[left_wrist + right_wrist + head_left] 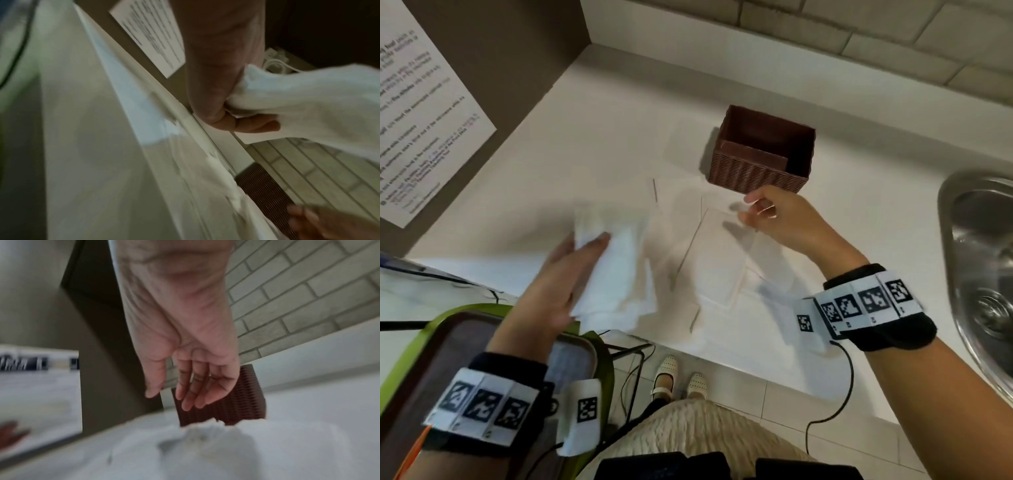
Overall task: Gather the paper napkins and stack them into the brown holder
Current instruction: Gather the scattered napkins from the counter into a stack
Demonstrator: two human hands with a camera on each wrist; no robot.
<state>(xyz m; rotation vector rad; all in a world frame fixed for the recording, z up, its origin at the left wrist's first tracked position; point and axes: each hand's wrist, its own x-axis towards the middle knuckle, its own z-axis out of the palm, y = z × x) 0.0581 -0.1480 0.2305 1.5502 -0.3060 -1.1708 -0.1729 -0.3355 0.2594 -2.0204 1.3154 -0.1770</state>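
Note:
My left hand [571,274] grips a bunch of white paper napkins [619,267] above the counter's front left; its wrist view shows the thumb [252,125] pinching the napkins [308,100]. More white napkins [719,253] lie flat and overlapping on the counter in front of the brown ribbed holder [760,150], which stands open with nothing visible inside. My right hand [767,212] hovers open just above those flat napkins, close to the holder's front wall. In the right wrist view my right hand's fingers [191,392] hang relaxed before the holder [236,399], holding nothing.
A steel sink [983,267] is sunk into the white counter [585,130] at the right. A brown side wall with a printed notice [417,113] closes the left. A green-rimmed tray [448,342] sits below the counter edge at lower left. Brick tiles back the counter.

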